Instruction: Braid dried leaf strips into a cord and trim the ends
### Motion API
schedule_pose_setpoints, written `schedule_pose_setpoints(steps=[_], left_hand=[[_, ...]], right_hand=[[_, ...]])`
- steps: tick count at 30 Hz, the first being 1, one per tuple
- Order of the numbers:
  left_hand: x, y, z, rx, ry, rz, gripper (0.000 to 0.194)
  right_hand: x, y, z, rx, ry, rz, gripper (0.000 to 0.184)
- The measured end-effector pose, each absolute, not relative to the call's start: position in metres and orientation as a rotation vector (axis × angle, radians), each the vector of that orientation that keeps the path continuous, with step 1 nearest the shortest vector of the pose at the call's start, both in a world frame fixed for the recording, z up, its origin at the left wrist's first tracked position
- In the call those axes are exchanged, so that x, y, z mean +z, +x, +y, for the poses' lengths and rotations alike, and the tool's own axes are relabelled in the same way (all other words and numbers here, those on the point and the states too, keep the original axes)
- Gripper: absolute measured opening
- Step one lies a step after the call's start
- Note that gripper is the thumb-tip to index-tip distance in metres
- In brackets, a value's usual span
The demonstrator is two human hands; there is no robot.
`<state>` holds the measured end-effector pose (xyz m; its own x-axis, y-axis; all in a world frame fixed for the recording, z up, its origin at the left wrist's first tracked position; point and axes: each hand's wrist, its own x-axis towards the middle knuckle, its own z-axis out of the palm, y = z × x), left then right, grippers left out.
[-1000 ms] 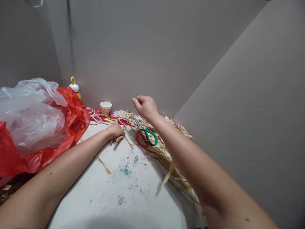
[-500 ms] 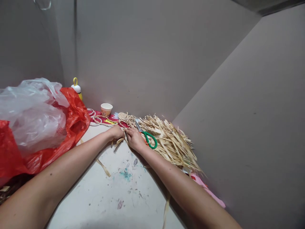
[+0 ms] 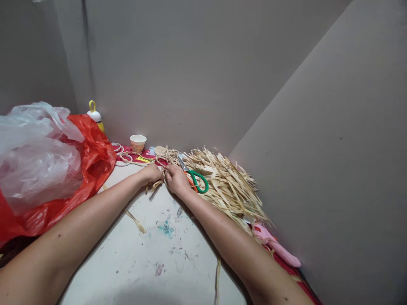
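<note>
Straw strips [image 3: 155, 185] near far end of white table [image 3: 133, 262], clutched in curled fingers of left hand [image 3: 153, 173], ends poking out below; right hand [image 3: 177, 179] just beside it, fingers bent toward left hand, can't tell if pinching; scissors [image 3: 190, 173] right of right hand at edge of straw pile [image 3: 227, 184]; paper cup [image 3: 137, 146] behind left hand

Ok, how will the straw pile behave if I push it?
The straw pile will probably splay rather than roll, lying fanned and loose-looking. It looks thin-stranded, so it's likely light and bendy. The scissors at its left edge might shift too.
</note>
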<state>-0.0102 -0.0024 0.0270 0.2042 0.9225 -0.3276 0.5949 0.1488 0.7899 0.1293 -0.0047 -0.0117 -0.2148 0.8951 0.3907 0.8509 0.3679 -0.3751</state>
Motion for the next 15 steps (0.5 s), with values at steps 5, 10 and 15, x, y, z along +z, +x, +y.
schedule_pose_setpoints(steps=[5,10,15], left_hand=[[0.025,-0.01,0.0,0.452,1.591,1.517,0.007],[0.021,-0.01,0.005,0.466,1.593,1.492,0.01],[0.019,-0.011,0.005,0.446,1.632,1.489,0.01]], right_hand=[[0.001,0.133,0.01,0.26,-1.654,-1.829,0.022],[0.001,0.123,0.023,0.327,-1.847,-1.802,0.018],[-0.004,0.114,0.025,0.361,-1.882,-1.742,0.019]])
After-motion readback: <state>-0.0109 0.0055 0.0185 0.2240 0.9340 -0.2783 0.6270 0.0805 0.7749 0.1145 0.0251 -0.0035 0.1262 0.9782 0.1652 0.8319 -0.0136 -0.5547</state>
